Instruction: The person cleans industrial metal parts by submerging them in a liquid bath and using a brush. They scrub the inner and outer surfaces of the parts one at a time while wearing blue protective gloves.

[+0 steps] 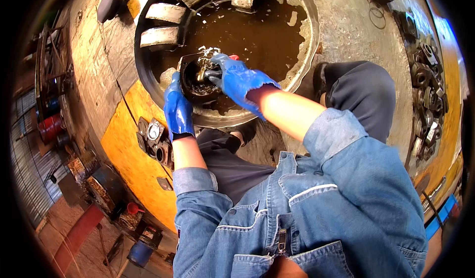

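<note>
Over a wide round metal pan (310, 30) of murky brown liquid, I hold a dark, hollow, ring-like metal part (200, 96) near the pan's near-left rim. My left hand (178, 107), in a blue glove, grips the part's left side, its fingers pointing away from me. My right hand (238, 80), also gloved in blue with darkened fingertips, is closed at the part's opening. A small red bit (234, 57) shows by its knuckles, but what the fingers hold is hidden. Wet, shiny liquid glints inside the part.
Several curved, pale-faced metal pieces (166, 12) stand in the pan's far left. Small metal parts (154, 134) lie on a yellow board at left. Many dark nut-like parts (426, 90) line the right side. My bent knee (361, 90) is close to the pan's right.
</note>
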The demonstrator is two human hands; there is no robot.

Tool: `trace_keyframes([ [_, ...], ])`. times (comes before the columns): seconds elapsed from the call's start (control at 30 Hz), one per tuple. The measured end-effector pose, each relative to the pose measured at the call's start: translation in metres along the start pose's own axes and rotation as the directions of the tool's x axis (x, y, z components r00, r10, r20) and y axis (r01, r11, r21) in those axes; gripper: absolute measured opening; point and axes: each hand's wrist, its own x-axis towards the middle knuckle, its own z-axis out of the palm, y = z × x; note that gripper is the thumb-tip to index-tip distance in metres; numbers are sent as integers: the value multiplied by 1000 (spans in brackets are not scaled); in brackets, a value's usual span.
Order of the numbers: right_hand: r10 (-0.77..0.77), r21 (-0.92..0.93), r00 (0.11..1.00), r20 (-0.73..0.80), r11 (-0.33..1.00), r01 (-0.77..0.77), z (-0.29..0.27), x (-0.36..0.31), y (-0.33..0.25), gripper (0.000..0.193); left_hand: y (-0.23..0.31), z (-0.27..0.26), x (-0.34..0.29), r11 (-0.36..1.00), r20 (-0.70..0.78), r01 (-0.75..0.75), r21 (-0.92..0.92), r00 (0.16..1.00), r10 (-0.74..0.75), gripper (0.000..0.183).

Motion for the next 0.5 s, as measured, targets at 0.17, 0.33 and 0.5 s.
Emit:
trace_keyframes([
  [0.17, 554, 992, 831, 58, 61, -110, 70, 52, 32, 37, -17, -19, 6, 579, 203, -408, 706, 900, 387, 41],
  [0.33, 122, 906, 965, 234, 334, -261, 48, 26, 24, 28, -14, -15, 3, 950, -5, -123, 286, 991, 130, 50],
  [0.5, -420, -489, 790, 447, 625, 609, -21, 22, -21, 35, -9, -13, 11, 996, -45, 82, -39, 995, -84, 53],
])
